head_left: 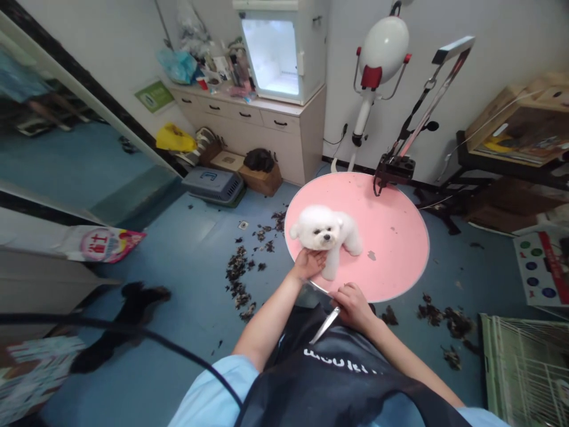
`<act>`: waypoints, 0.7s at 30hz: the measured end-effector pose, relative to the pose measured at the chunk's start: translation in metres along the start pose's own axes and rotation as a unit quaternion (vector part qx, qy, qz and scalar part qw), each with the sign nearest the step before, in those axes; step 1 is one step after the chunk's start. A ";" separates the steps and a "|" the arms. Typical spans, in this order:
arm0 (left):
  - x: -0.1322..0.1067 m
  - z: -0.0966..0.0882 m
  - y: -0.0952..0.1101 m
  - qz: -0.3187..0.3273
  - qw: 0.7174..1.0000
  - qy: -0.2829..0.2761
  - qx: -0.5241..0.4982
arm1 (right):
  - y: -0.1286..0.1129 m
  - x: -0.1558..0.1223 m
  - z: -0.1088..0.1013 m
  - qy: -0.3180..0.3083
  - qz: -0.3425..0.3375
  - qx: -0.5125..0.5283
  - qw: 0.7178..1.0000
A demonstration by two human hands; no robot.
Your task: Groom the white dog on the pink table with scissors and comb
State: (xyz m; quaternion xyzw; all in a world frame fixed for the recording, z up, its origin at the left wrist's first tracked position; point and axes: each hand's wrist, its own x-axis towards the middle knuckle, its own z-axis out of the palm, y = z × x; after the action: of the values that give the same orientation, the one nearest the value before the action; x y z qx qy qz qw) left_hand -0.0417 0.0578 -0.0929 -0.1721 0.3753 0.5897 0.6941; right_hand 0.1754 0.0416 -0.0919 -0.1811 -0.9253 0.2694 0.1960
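Note:
A small white fluffy dog [326,234] stands on a round pink grooming table [391,237], facing me. My left hand [309,263] reaches up under the dog's chin and cups it, fingers curled against the fur. My right hand [353,304] hovers at the table's near edge, closed around a pair of metal scissors [325,325] whose blades point down and left toward my dark apron. A small tuft of fur lies on the pink top to the right of the dog.
Dark fur clippings [242,273] litter the blue floor left and right of the table. A black dog [120,326] lies at the left. A grooming arm [418,112] and white stand dryer [377,65] rise behind the table. A wire cage [524,367] sits at the lower right.

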 end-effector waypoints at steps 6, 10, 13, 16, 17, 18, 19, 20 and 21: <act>0.010 0.018 0.025 0.057 0.998 0.018 0.026 | 0.033 0.002 0.000 0.131 0.118 -0.040 0.983; 0.011 0.012 0.036 0.055 0.991 0.032 0.116 | 0.058 0.067 -0.037 0.099 0.088 -0.169 0.977; 0.008 -0.007 0.045 0.061 0.974 0.054 0.211 | 0.070 0.109 -0.063 -0.014 0.079 -0.244 0.966; 0.004 -0.031 0.060 0.136 0.934 0.103 0.313 | 0.074 0.117 -0.073 -0.146 0.009 -0.262 0.954; 0.004 -0.037 0.066 0.179 0.915 0.117 0.342 | 0.074 0.115 -0.074 -0.172 -0.012 -0.256 0.951; 0.005 -0.041 0.072 0.220 0.895 0.122 0.368 | 0.074 0.113 -0.073 -0.183 -0.021 -0.248 0.951; 0.009 -0.043 0.077 0.254 0.876 0.121 0.392 | 0.074 0.111 -0.073 -0.180 -0.014 -0.244 0.953; 0.013 -0.043 0.081 0.279 0.859 0.113 0.414 | 0.073 0.110 -0.072 -0.167 0.008 -0.244 0.955; 0.019 -0.040 0.084 0.296 0.845 0.102 0.434 | 0.073 0.110 -0.071 -0.151 0.034 -0.243 0.958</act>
State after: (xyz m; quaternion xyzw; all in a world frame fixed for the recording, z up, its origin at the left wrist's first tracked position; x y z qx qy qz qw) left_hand -0.1339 0.0641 -0.1156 0.2068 0.6949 0.5227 0.4485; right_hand 0.1302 0.1783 -0.0494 -0.2116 -0.9751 0.0666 -0.0050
